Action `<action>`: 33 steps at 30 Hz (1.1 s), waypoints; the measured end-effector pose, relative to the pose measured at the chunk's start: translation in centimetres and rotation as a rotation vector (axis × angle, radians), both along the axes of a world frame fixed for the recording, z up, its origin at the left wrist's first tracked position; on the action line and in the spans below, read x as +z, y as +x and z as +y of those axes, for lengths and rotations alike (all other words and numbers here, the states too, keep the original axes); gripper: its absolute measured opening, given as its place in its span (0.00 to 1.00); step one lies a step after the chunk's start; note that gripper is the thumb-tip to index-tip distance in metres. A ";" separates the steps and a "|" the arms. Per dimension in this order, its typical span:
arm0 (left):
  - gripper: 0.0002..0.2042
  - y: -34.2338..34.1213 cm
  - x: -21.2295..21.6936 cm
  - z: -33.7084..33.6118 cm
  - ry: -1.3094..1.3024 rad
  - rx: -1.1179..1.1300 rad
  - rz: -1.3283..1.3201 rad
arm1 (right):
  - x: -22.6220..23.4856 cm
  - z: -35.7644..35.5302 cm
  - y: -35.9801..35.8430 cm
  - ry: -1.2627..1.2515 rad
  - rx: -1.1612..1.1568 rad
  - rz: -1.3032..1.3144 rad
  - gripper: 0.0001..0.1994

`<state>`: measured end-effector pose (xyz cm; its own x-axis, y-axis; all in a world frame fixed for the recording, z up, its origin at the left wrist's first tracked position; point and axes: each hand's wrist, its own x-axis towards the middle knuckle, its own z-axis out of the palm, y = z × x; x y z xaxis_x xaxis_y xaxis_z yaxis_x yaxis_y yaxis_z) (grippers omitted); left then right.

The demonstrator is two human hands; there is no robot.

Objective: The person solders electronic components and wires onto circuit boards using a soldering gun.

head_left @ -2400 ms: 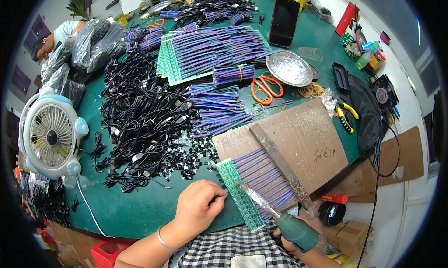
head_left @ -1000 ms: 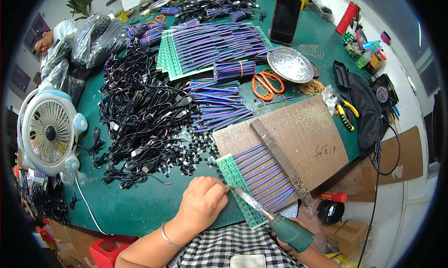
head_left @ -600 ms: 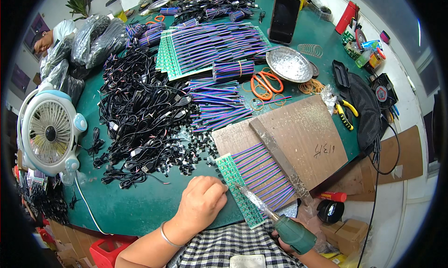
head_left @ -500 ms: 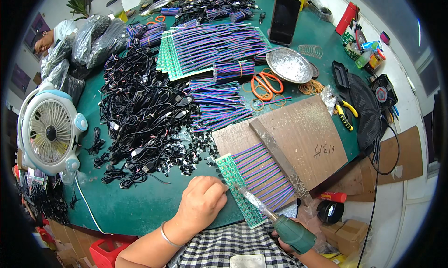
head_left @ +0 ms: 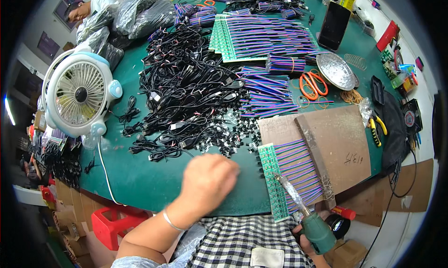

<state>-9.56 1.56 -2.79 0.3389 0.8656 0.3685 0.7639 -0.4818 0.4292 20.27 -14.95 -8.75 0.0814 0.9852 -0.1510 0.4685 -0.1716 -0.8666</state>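
Observation:
My right hand [head_left: 303, 242] grips a soldering iron [head_left: 313, 223] by its green handle. The iron's silvery barrel slants up to the left, and its tip sits over a green circuit board panel [head_left: 275, 193]. Rows of purple, blue and black wires [head_left: 301, 167] run from that panel under a worn metal bar [head_left: 317, 167] lying on a brown board [head_left: 343, 132]. Apart from the panel, to its left, my left hand [head_left: 210, 179] hovers above the green table with fingers curled together. It is slightly blurred, and whatever its fingertips pinch is hidden.
Black cables [head_left: 186, 95] lie heaped beyond my left hand, with small black-and-silver connectors [head_left: 228, 135] beside them. A fan [head_left: 80, 95] stands at left. Orange-handled scissors [head_left: 313, 85], a metal dish [head_left: 336, 72], a phone [head_left: 333, 26] and pliers [head_left: 377, 130] lie farther off. Another person sits far left.
My left hand has drawn away from the panel's left edge toward the small connectors. The iron stays over the panel. The whole view has swung left.

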 end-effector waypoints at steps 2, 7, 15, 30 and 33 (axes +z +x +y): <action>0.05 -2.3 0.3 0.9 0.016 0.142 0.111 | -0.9 -0.3 0.4 0.059 0.037 0.037 0.13; 0.06 -3.1 0.1 1.8 -0.002 0.191 0.202 | 3.3 2.4 -2.1 -0.079 0.009 0.055 0.13; 0.08 -2.1 -0.1 2.9 0.006 0.112 0.177 | 0.9 0.9 -1.0 -0.064 0.080 0.176 0.19; 0.11 3.8 0.1 -0.1 -0.115 -0.263 -0.156 | 1.2 0.4 -0.8 -0.145 -0.113 0.468 0.27; 0.13 3.8 -0.8 -0.3 0.007 -0.311 -0.029 | 1.2 -0.4 -0.2 -0.298 -0.213 0.757 0.33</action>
